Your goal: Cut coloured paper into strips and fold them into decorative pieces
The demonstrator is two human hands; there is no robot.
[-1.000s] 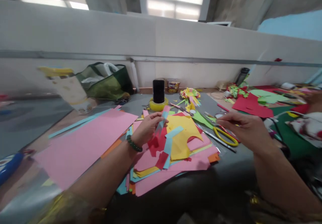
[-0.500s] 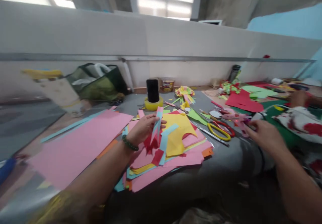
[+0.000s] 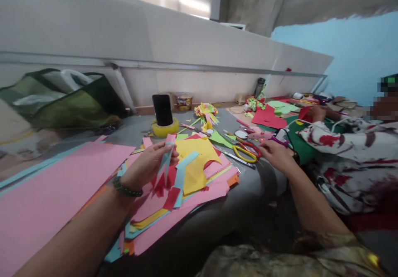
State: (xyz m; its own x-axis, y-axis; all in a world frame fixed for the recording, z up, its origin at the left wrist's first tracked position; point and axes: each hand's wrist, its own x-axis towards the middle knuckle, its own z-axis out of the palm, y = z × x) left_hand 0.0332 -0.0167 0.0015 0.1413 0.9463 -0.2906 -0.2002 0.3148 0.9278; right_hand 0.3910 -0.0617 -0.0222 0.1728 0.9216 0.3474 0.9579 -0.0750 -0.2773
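Observation:
My left hand (image 3: 152, 163), with a green bead bracelet on the wrist, pinches a folded light-blue and pink paper strip (image 3: 164, 161) upright above a pile of paper. Its lower ends splay apart over red scraps. My right hand (image 3: 275, 154) is at the right, fingers drawn together, with the tips at the red-handled scissors (image 3: 253, 147); whether they grip the handle is hard to see. Yellow scissor handles (image 3: 244, 154) lie beside the red ones. A pink glue gun (image 3: 261, 135) lies just behind my right hand. Yellow paper (image 3: 195, 165) with a curved cutout tops the pile.
Large pink sheets (image 3: 71, 190) lie on the left. A phone (image 3: 162, 110) stands in a yellow tape roll (image 3: 165, 128); behind are a paper flower (image 3: 205, 113) and a cup (image 3: 184, 102). A green bag (image 3: 68, 103) stands far left. Another person's sleeve (image 3: 329, 140) is at right.
My view has turned right. My right hand has moved from beside the glue gun to the scissor handles. My left hand still holds the paper strip over the pile.

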